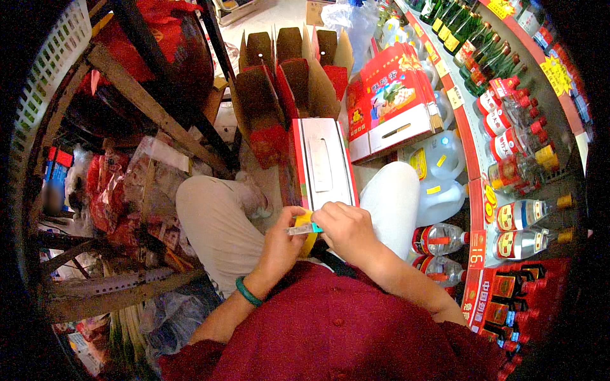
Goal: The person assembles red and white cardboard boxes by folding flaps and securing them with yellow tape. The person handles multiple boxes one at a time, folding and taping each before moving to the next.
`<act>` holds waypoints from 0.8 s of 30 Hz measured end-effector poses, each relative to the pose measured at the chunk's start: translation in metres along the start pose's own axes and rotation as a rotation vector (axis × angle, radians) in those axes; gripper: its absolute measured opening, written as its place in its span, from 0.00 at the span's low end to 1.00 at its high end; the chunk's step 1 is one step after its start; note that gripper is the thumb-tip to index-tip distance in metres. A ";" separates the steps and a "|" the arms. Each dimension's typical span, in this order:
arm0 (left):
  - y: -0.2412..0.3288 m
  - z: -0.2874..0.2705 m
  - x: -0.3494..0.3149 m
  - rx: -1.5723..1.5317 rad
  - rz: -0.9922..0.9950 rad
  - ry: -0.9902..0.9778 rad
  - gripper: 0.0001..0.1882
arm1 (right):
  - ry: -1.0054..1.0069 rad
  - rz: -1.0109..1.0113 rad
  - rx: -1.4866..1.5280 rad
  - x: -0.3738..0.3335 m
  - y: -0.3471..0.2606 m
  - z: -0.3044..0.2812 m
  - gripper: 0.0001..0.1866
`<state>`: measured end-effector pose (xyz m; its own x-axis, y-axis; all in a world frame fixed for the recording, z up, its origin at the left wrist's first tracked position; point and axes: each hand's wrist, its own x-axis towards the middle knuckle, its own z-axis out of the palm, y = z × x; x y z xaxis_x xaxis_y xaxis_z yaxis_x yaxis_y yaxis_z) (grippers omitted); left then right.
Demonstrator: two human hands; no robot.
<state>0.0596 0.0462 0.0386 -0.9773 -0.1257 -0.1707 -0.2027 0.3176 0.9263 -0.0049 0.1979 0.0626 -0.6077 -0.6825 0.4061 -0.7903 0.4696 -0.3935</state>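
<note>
Close to my body, my left hand point(283, 239) is closed round a small yellow item point(306, 243), perhaps a roll of tape, largely hidden by the fingers. A clear strip with a teal end point(298, 230) lies across it. From the other side my right hand point(346, 230) pinches that teal end, fingers curled. Just beyond both hands, between my knees, stands a closed carton point(337, 165) with a white top, red sides and a pale carry handle point(319, 164). Neither hand visibly grips the carton.
Several open cartons point(289, 79) stand ahead. To their right lies a stack of flattened red cartons point(387, 95). Large clear jugs point(441, 155) and a shelf of bottles point(508, 133) line the right. A wooden frame point(133, 101) and plastic bags point(159, 171) crowd the left.
</note>
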 end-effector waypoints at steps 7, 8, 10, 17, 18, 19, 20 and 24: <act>-0.003 -0.004 0.005 -0.654 0.043 -0.374 0.27 | 0.016 0.066 -0.061 0.019 0.005 -0.029 0.09; 0.004 -0.005 0.003 -0.737 0.079 -0.423 0.29 | 0.021 0.063 -0.064 0.023 0.009 -0.030 0.09; 0.010 -0.004 0.007 -0.616 0.122 -0.375 0.32 | 0.061 0.012 -0.101 0.029 0.015 -0.033 0.08; 0.001 -0.004 0.031 -0.164 0.112 -0.095 0.22 | 0.173 -0.079 -0.222 0.043 0.015 -0.052 0.06; -0.002 -0.005 0.032 -0.191 0.116 -0.119 0.22 | 0.175 -0.077 -0.231 0.045 0.018 -0.054 0.07; -0.005 -0.005 0.031 -0.218 0.120 -0.143 0.22 | 0.176 -0.075 -0.240 0.047 0.023 -0.056 0.07; -0.003 -0.004 0.032 -0.249 0.126 -0.168 0.22 | 0.174 -0.075 -0.253 0.048 0.028 -0.058 0.07; 0.010 -0.011 0.031 -0.312 0.176 -0.297 0.22 | 0.117 -0.014 -0.311 0.058 0.034 -0.070 0.08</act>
<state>0.0283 0.0348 0.0463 -0.9798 0.1939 -0.0487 -0.0485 0.0058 0.9988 -0.0730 0.2136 0.1308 -0.5871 -0.6296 0.5088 -0.7736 0.6215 -0.1236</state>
